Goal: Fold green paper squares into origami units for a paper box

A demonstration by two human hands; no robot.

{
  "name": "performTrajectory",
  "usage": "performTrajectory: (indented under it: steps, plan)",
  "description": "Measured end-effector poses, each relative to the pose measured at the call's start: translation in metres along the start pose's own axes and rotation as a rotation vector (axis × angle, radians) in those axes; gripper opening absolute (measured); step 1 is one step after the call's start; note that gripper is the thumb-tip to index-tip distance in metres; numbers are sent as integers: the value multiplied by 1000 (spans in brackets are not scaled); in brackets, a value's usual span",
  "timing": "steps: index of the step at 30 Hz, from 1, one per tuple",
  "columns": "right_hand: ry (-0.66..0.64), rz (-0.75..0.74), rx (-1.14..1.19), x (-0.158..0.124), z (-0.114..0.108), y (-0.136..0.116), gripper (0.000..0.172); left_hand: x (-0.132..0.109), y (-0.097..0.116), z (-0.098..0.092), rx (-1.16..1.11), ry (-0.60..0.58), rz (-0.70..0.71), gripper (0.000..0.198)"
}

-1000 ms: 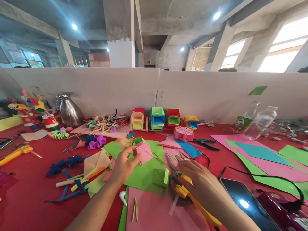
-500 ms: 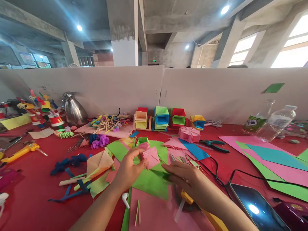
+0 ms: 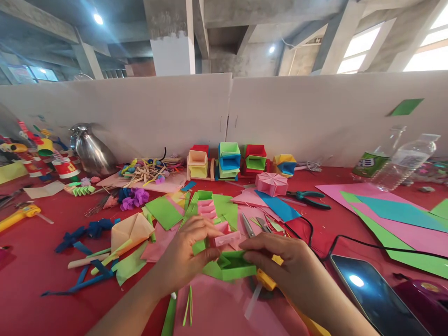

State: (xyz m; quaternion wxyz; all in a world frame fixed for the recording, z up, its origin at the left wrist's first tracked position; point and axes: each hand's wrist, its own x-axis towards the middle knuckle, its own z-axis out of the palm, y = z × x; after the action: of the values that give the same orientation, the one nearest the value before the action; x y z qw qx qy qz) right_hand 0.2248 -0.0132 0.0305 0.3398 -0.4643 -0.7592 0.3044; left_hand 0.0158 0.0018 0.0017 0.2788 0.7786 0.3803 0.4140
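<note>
My left hand (image 3: 189,249) is closed on a small open-topped pink paper box (image 3: 227,239), fingers at its far left and thumb low. Just in front of it, my right hand (image 3: 280,259) pinches a green folded paper box (image 3: 238,267) by its right end. The left thumb tip lies close to the green box's left end; whether they touch I cannot tell. Beyond the fingers stands another pink folded box (image 3: 206,208), with a green box (image 3: 204,195) behind it. Green paper sheets lie under these. Scissors (image 3: 248,226) lie beyond my right hand.
A yellow glue gun (image 3: 266,280) lies beneath my right wrist. Stacked paper boxes (image 3: 229,161) and a pink octagonal box (image 3: 271,184) stand at the back. To the right are pliers (image 3: 310,199), a black cable (image 3: 378,254), a phone (image 3: 371,291) and plastic bottles (image 3: 406,161). A steel jug (image 3: 91,151) stands left.
My right hand has brought the green box up against the near side of the pink one. The pink box has lowered and tipped so its opening shows. The view has tilted down.
</note>
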Motion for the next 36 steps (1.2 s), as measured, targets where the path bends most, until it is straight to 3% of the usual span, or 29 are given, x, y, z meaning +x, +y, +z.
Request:
performTrajectory:
  steps: [11,36]
  plan:
    - [54,-73,62,0,1,-1,18,-2,3,-3,-36,-42,119,23]
    - [189,70,6,0,1,-5,6,-3,0,1,16,-72,235,30]
